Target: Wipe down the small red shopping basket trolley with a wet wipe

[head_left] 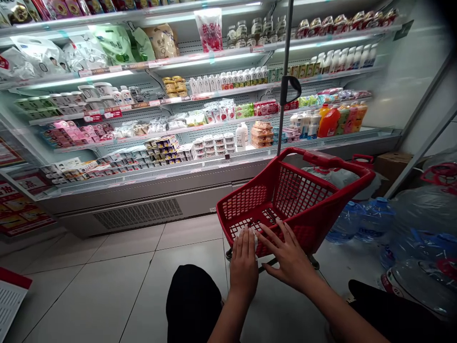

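Note:
A red plastic shopping basket on wheels [303, 190] stands on the tiled floor in front of me, tilted with its open side toward me. My left hand [243, 264] lies flat, fingers together and stretched out, pressing a small white cloth [254, 234] against the basket's near rim. My right hand [287, 255] rests beside it with fingers spread, touching the basket's red mesh wall. Neither hand grips anything. My dark-trousered knees show at the bottom.
An open refrigerated shelf unit [200, 119] full of dairy packs, bottles and juice runs across the back. Large blue water jugs [410, 228] crowd the floor at right, with a cardboard box [392, 164] behind. A vertical pole [284, 76] rises behind the basket.

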A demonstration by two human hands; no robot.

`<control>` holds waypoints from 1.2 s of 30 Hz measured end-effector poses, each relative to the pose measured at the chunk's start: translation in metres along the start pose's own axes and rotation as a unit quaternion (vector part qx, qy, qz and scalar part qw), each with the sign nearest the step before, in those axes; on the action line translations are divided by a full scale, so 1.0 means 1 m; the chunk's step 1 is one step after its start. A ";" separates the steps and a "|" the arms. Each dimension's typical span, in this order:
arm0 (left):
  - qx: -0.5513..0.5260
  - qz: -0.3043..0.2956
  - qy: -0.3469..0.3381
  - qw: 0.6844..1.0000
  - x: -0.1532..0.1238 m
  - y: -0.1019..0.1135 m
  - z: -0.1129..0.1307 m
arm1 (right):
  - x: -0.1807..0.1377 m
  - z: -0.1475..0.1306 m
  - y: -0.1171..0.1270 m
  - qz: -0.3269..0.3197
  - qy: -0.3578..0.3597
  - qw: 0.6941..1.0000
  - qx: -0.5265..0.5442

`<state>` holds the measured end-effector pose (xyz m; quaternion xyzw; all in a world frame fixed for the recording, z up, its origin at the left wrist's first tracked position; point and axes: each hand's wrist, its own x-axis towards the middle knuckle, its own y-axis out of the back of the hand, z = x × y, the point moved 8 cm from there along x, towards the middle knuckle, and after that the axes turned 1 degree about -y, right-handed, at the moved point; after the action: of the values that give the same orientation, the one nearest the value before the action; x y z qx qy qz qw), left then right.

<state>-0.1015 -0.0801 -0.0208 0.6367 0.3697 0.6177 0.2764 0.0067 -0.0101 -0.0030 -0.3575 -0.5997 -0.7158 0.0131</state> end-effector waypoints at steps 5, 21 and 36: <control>0.002 0.007 0.001 1.000 -0.004 0.007 -0.019 | -0.006 0.020 0.009 0.003 -0.027 1.000 -0.015; -0.011 -0.002 -0.026 1.000 0.014 0.003 0.001 | -0.017 0.018 0.003 0.007 -0.064 0.998 -0.011; -0.001 0.008 -0.005 1.000 0.024 -0.004 -0.011 | -0.021 0.047 0.026 0.029 -0.064 0.997 -0.031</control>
<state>-0.1138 -0.0596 -0.0091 0.6428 0.3628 0.6166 0.2738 0.0567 0.0147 0.0090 -0.4196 -0.5666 -0.7090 -0.0154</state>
